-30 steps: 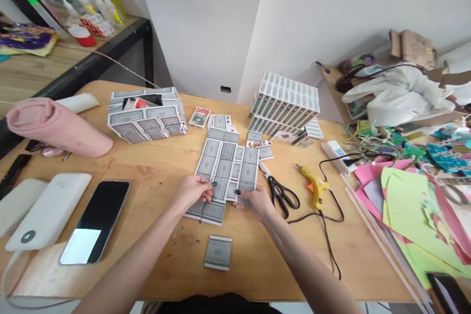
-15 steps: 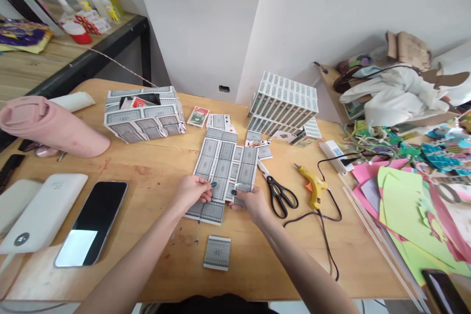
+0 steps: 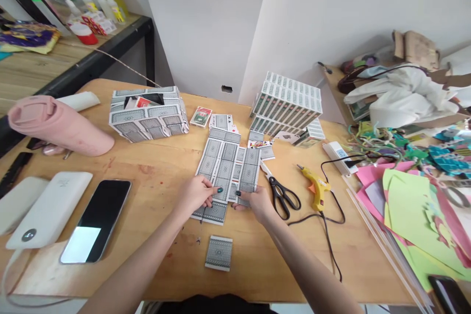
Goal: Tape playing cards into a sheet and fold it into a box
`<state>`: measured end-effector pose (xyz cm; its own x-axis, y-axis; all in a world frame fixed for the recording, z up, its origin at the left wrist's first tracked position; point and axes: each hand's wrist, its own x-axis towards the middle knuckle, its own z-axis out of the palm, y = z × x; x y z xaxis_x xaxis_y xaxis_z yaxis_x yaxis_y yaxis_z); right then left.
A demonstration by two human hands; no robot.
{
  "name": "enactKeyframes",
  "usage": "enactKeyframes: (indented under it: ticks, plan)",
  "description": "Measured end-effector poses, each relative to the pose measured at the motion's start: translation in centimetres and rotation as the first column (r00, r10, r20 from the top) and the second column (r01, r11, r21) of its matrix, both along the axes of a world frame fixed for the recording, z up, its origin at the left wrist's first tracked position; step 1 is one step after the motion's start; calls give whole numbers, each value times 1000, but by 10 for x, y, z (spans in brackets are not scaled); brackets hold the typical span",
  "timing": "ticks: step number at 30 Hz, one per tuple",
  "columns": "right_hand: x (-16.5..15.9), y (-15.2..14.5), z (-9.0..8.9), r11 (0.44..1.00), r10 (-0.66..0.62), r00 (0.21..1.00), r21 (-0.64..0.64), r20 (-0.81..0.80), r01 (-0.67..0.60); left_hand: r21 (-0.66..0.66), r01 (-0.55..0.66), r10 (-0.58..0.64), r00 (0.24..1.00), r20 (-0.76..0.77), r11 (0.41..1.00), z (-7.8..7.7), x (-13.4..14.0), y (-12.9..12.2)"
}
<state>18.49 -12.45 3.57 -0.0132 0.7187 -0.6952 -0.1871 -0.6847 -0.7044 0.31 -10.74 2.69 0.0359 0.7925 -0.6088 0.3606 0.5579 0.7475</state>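
Your left hand [image 3: 195,194] and right hand [image 3: 257,201] both rest on the near edge of the joined sheet of playing cards [image 3: 228,164], which lies flat, backs up, at the middle of the counter [image 3: 154,167]. The left fingers [image 3: 215,190] are curled and pinch the sheet's near left portion; the right fingers [image 3: 241,194] are bent and press down on its near right corner, though you cannot tell whether they actually grip it. A single card deck [image 3: 219,252] lies just toward you from the sheet, apart from both hands. The scissors [image 3: 281,196] lie just beside your right hand, the yellow glue gun [image 3: 314,187] a little further right with its black cord trailing toward you. A card-covered box [image 3: 149,115] stands at far left, stacked card packs [image 3: 287,103] at far right. A phone [image 3: 97,221] and a white power bank [image 3: 49,208] lie to your left.
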Motion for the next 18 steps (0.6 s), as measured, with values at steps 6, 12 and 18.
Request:
enactKeyframes:
  ticks: [6, 12, 18]
  plan:
    - [-3, 1, 5, 999, -27, 1000, -18, 8, 27, -12, 5, -4, 999, 34, 1000, 1, -2, 2]
    - [1, 1, 5, 1000, 4, 1000, -24, -29, -5, -16, 9, -8, 998, 64, 1000, 1, -5, 1]
    - [-2, 4, 2, 1000, 25, 999, -8, 22, -25, -43, -40, 42, 997, 61, 998, 7, -1, 2]
